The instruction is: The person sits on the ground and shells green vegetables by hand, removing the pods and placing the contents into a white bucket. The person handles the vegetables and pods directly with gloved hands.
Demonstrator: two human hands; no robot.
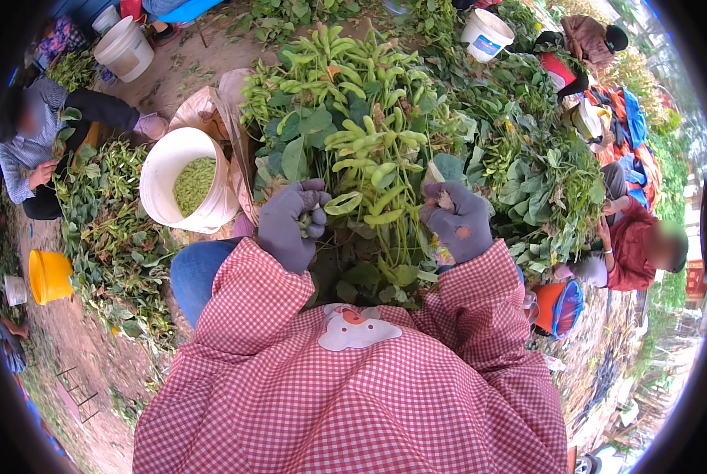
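My left hand (pixel 293 224), in a grey glove, has its fingers curled around several green beans (pixel 306 222). Beside its fingertips is a split-open green pod (pixel 343 204). My right hand (pixel 459 220), in a matching glove with a worn reddish patch, pinches a small pale brownish bit (pixel 446 201), perhaps a dry leaf or husk. Between and beyond the hands lies a bunch of soybean plants (pixel 371 142) with plump green pods. To the left a tilted white bucket (pixel 152 178) holds shelled green beans (pixel 194 186).
A paper-like sack (pixel 233 112) stands right of the white bucket. Heaps of bean plants (pixel 116 237) lie left and right. A yellow bucket (pixel 50 276) is at far left, an orange bucket (pixel 550 308) at right. Co-workers sit at left (pixel 45 124), right (pixel 632 249) and upper right.
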